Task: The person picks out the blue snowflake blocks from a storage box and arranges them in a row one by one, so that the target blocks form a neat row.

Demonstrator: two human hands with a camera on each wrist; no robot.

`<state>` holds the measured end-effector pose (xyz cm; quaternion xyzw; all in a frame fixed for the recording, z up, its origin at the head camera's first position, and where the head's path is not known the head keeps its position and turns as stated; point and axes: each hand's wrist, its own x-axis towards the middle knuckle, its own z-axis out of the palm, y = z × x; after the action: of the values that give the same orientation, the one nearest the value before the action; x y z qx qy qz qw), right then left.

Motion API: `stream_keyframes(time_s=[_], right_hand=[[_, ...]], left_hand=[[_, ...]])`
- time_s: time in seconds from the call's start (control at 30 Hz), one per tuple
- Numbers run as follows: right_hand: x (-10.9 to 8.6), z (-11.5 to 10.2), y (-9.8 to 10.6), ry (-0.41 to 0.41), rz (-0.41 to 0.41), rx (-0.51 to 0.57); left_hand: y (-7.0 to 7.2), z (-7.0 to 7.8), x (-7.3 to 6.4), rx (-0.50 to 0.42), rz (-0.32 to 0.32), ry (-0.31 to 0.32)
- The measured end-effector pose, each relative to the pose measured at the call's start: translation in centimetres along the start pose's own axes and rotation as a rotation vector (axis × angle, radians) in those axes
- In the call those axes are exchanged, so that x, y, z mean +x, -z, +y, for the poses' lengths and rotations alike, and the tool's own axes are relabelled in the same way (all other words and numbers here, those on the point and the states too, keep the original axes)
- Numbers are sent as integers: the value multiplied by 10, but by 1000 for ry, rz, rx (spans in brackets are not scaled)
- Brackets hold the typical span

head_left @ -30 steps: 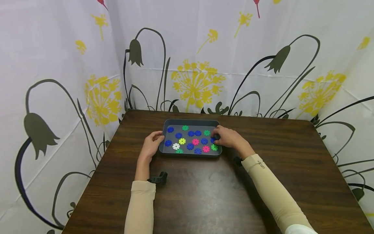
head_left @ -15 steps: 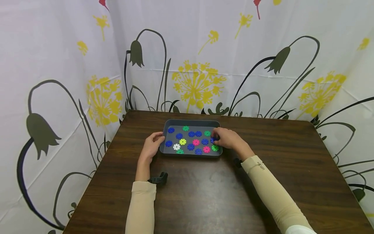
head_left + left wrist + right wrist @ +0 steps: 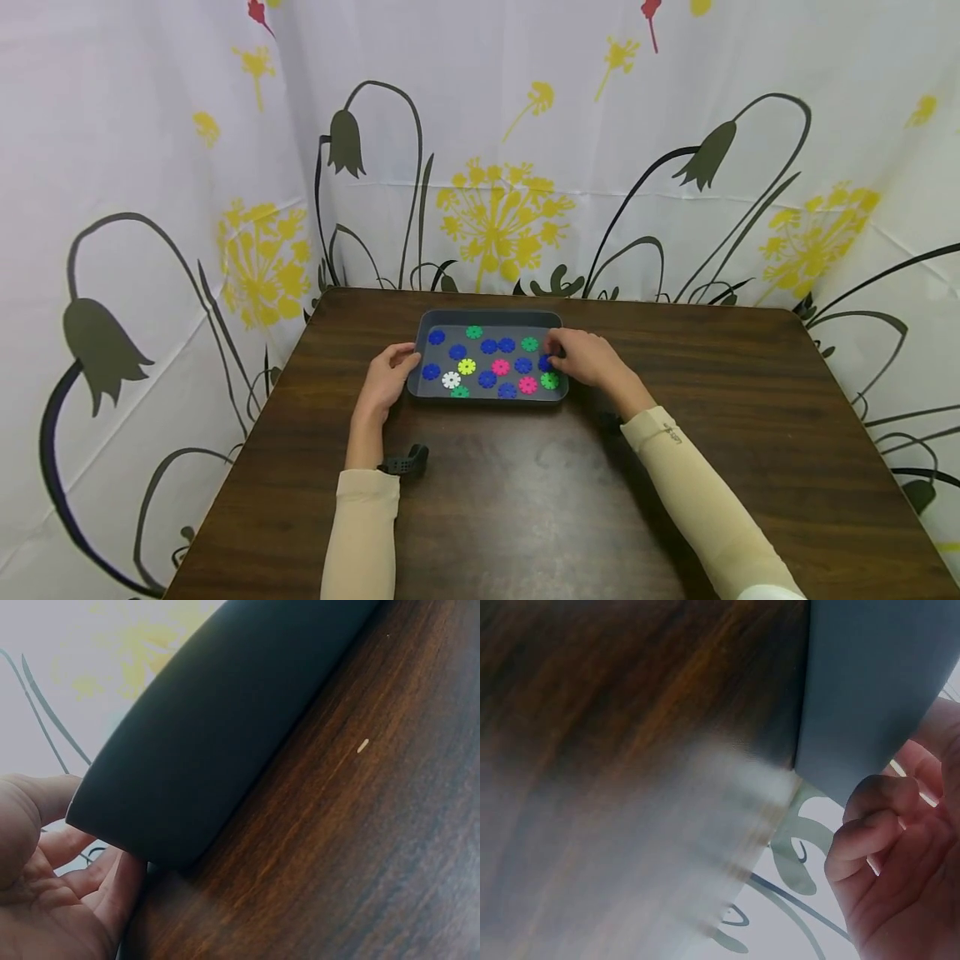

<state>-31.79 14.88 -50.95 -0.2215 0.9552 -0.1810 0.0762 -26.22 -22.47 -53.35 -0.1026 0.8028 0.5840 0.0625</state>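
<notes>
A dark grey tray lies on the table with several toothed plastic discs spread in it: blue, green, pink, one white disc and one yellow disc. My left hand grips the tray's left end; in the left wrist view its thumb is at the rim and its fingers are low against the outer wall. At the right end, my right hand reaches over the rim, thumb and forefinger pinching a blue disc. In the right wrist view the tray wall hides those fingertips, while the other fingers curl outside it.
The brown wooden table stretches toward me and out to both sides. Behind it hangs a white curtain printed with flowers. Dark bands circle the wrists. A tiny pale speck lies on the wood.
The head view shifts slightly. Both hands keep their places at the tray's two ends, with only slight movement in the right hand's fingers at the blue disc.
</notes>
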Motion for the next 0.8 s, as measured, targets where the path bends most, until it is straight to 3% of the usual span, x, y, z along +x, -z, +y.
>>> stream_keyframes(time_s=[0.4, 0.8], right_hand=[[-8, 0, 1, 0, 39, 96], [-18, 9, -1, 9, 220, 268]], left_hand=[[-1, -2, 1, -14, 25, -1], [-1, -2, 0, -15, 18, -1]])
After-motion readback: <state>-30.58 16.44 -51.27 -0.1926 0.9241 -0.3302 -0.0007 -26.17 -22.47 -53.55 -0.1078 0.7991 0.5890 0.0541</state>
